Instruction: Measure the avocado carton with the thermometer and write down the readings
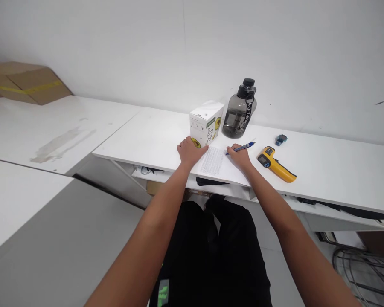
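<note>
My right hand (239,156) is closed round a blue pen (247,146), its tip down near the right edge of a sheet of paper (211,162). Small lines of handwriting cover much of that sheet, which lies at the desk's front edge. My left hand (191,152) grips the lower front corner of a white carton (199,124) with avocado pictures, its thumb along the base by the paper's top edge. Part of the carton's lower front is hidden behind that hand. Just right of the carton stands a dark translucent water bottle (236,114) with a strap.
A yellow infrared thermometer (279,167) lies right of my right hand, with a small blue-grey device (280,139) behind it. On the far left table sits a taped cardboard box (28,83). Below the white desk (336,170) runs a shelf; a wire rack (368,268) stands lower right.
</note>
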{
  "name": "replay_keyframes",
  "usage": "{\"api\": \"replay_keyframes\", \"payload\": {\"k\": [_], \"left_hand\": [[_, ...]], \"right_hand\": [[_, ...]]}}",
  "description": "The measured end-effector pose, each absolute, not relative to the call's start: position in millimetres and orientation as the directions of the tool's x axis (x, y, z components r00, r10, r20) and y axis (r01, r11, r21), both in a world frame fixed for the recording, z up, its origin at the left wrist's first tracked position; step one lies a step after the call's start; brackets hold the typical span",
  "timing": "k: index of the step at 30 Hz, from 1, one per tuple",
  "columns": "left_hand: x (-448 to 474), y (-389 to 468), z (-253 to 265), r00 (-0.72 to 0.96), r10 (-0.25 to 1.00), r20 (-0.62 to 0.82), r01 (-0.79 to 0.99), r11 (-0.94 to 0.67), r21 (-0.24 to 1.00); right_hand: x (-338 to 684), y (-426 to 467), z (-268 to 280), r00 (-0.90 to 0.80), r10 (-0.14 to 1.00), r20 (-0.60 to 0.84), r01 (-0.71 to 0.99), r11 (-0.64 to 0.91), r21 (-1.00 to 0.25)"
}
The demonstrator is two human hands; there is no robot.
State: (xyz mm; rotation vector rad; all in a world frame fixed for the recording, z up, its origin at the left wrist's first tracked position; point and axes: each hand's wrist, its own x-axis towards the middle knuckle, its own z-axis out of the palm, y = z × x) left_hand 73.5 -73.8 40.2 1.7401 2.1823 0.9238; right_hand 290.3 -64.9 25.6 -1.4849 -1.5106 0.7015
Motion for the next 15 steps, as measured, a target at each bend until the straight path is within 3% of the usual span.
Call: {"api": "replay_keyframes", "payload": {"k": [15], "left_hand": [[74.3,-74.8,43.7,-0.277,0.94,0.198,0.813,0.12,0.57]], "right_hand": [[291.2,-65.4,25.0,0.141,0.966,0.215,0.47,0.126,-0.873]]}}
